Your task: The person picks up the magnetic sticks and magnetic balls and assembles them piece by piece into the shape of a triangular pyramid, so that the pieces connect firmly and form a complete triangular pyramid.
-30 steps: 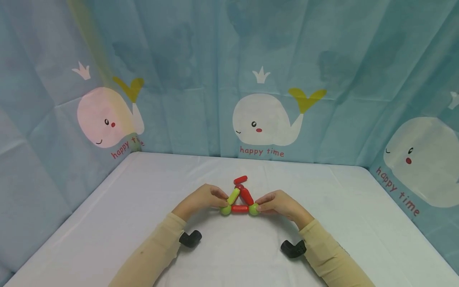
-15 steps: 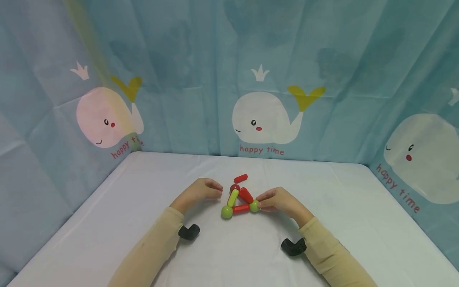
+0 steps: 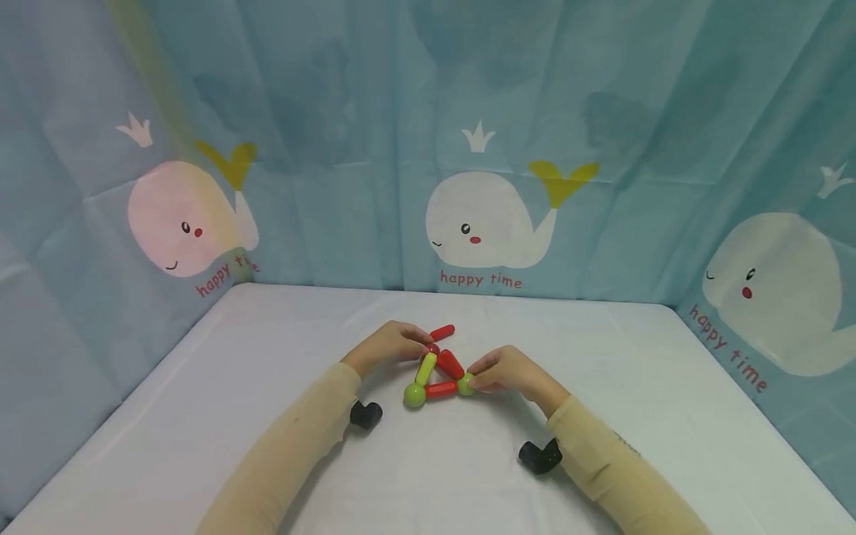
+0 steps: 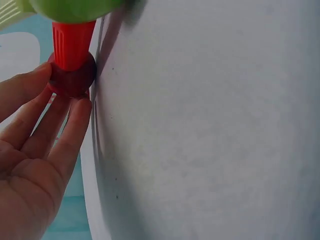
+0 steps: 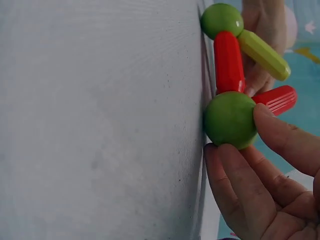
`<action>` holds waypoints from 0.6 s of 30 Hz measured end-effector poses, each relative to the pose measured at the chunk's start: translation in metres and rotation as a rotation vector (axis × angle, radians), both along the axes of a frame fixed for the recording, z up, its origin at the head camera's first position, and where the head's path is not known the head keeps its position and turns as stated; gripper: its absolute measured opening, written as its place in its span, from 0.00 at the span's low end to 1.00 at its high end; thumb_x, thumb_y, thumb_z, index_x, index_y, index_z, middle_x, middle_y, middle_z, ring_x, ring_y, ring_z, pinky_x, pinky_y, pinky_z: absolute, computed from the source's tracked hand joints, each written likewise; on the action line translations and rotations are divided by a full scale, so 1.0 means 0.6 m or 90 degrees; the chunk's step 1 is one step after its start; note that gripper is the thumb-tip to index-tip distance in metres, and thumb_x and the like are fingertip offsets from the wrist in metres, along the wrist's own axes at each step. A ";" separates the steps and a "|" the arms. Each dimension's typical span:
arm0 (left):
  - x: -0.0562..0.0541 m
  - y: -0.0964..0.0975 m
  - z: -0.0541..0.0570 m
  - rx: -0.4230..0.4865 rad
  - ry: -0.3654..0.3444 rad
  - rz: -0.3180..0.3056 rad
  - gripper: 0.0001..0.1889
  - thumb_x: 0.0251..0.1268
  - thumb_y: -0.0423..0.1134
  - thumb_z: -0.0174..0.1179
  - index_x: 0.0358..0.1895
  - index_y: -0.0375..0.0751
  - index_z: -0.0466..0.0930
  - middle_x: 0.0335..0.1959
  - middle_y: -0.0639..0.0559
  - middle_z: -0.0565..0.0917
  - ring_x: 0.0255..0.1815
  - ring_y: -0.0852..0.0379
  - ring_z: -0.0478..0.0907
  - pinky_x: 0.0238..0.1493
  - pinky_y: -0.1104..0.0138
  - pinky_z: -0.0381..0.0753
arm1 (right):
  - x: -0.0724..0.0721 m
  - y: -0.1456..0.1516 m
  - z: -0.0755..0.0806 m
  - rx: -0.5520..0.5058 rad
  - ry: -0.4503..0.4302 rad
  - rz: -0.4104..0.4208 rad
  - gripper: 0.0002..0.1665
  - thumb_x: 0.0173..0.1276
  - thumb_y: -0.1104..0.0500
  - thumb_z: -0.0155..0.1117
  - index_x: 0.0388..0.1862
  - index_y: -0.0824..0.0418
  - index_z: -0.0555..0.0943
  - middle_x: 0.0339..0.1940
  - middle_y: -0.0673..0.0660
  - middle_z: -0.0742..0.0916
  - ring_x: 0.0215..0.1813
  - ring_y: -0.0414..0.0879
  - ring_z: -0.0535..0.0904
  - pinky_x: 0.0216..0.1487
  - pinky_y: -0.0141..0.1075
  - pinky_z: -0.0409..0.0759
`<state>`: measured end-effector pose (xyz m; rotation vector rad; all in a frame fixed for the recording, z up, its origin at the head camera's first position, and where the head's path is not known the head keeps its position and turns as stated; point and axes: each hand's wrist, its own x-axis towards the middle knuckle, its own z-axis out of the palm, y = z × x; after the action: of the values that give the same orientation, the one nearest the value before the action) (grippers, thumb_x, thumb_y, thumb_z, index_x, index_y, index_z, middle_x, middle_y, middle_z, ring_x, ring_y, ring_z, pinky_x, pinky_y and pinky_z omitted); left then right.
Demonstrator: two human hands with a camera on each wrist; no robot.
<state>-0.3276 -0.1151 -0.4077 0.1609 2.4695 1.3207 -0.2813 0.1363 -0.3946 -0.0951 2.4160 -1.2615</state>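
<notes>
My left hand (image 3: pixel 396 344) pinches a dark red ball (image 4: pixel 72 82) at the far corner of a ball-and-stick toy frame. A red stick (image 4: pixel 72 45) meets that ball in the left wrist view. My right hand (image 3: pixel 513 375) pinches the right green ball (image 5: pixel 230 120) between thumb and fingertips. Between this ball and the left green ball (image 3: pixel 414 395) runs a red stick (image 3: pixel 441 390). A yellow-green stick (image 5: pixel 264 55) slants off the left ball, and another red stick (image 5: pixel 281 99) slants off the right one. My left fingers partly hide the dark red ball in the head view.
Behind the frame a separate red stick (image 3: pixel 443 331) lies on the white table (image 3: pixel 568 334). A black elbow-shaped piece sits at each sleeve, left piece (image 3: pixel 367 415) and right piece (image 3: pixel 539 457). A blue curtain (image 3: pixel 374 134) with printed whales encloses the back and sides.
My left hand let go of the left green ball, moved away from me and took hold of the dark red ball. The frame has turned slightly. My right hand still pinches the right green ball.
</notes>
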 end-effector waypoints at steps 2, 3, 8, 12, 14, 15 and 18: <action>0.002 -0.003 0.001 -0.014 0.001 -0.005 0.11 0.63 0.42 0.65 0.49 0.51 0.87 0.50 0.54 0.86 0.55 0.54 0.78 0.61 0.58 0.79 | -0.002 -0.003 0.003 0.004 -0.002 -0.001 0.14 0.60 0.59 0.74 0.44 0.62 0.88 0.40 0.53 0.91 0.37 0.40 0.85 0.47 0.36 0.86; 0.003 -0.006 0.002 -0.025 0.005 -0.009 0.11 0.63 0.42 0.66 0.49 0.51 0.87 0.50 0.54 0.86 0.56 0.54 0.77 0.61 0.57 0.79 | -0.003 -0.004 0.004 0.006 -0.003 -0.002 0.14 0.60 0.60 0.74 0.45 0.62 0.88 0.40 0.53 0.91 0.37 0.40 0.85 0.47 0.35 0.86; 0.011 -0.018 0.004 -0.046 -0.003 -0.006 0.11 0.61 0.44 0.68 0.47 0.51 0.87 0.49 0.55 0.85 0.55 0.54 0.76 0.60 0.57 0.79 | -0.003 -0.009 0.008 0.016 0.001 -0.015 0.13 0.61 0.61 0.73 0.44 0.63 0.88 0.41 0.54 0.90 0.36 0.41 0.85 0.46 0.35 0.86; 0.018 -0.027 0.005 -0.040 -0.005 -0.001 0.11 0.61 0.43 0.68 0.46 0.50 0.87 0.48 0.54 0.85 0.55 0.54 0.76 0.59 0.58 0.79 | -0.004 -0.013 0.012 0.026 0.002 -0.030 0.12 0.62 0.60 0.73 0.44 0.62 0.88 0.41 0.54 0.90 0.37 0.42 0.84 0.46 0.35 0.86; 0.022 -0.032 0.005 -0.040 -0.001 0.002 0.11 0.61 0.42 0.67 0.47 0.50 0.87 0.48 0.54 0.85 0.55 0.53 0.76 0.59 0.57 0.79 | -0.007 -0.015 0.013 0.030 0.004 -0.035 0.12 0.62 0.60 0.72 0.44 0.62 0.88 0.41 0.54 0.90 0.37 0.42 0.84 0.46 0.35 0.86; 0.023 -0.034 0.005 -0.044 -0.001 0.004 0.11 0.61 0.43 0.67 0.47 0.50 0.87 0.48 0.54 0.85 0.55 0.53 0.76 0.60 0.57 0.79 | -0.008 -0.016 0.013 0.030 0.004 -0.038 0.12 0.62 0.60 0.72 0.44 0.62 0.88 0.41 0.54 0.90 0.37 0.43 0.84 0.46 0.35 0.86; 0.028 -0.040 0.004 -0.050 -0.009 0.010 0.11 0.61 0.43 0.67 0.46 0.51 0.87 0.48 0.54 0.85 0.56 0.53 0.75 0.61 0.54 0.78 | -0.013 -0.018 0.013 0.026 0.000 -0.047 0.11 0.62 0.61 0.72 0.44 0.62 0.88 0.41 0.55 0.90 0.37 0.42 0.85 0.45 0.34 0.86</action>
<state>-0.3111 -0.1390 -0.4055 0.1137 2.5111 1.2235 -0.2892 0.1252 -0.3869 0.0046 2.4644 -1.2432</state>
